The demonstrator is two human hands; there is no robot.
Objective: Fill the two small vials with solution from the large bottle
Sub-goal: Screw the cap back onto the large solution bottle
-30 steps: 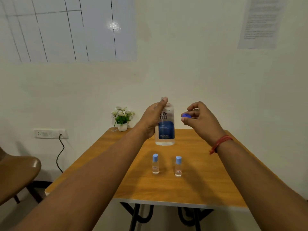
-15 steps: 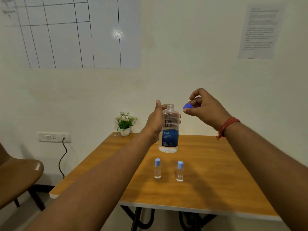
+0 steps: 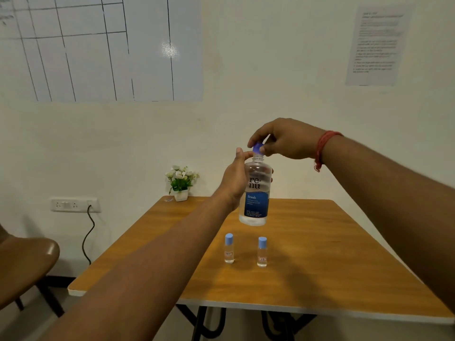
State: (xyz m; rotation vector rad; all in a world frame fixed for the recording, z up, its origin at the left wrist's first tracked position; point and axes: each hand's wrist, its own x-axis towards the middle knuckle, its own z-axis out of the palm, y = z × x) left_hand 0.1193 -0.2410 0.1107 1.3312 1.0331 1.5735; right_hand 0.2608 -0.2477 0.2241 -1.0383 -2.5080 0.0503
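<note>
Both capped vials (image 3: pixel 229 247) (image 3: pixel 262 251) are standing unfilled on the tabletop (image 3: pixel 320 267). Above them, the bottle (image 3: pixel 254 193) is being held by the left hand (image 3: pixel 234 178); the cap (image 3: pixel 257 147), off a moment ago, is being pinched back over its neck by the right hand (image 3: pixel 285 141).

bottle (image 3: pixel 256 193): clear glossy plastic, blue paper-like label;
vials (image 3: pixel 229 249): clear, glossy, matt blue caps;
table (image 3: pixel 307 254): smooth wood-look top;
chair (image 3: pixel 27 262): glossy brown plastic
</note>
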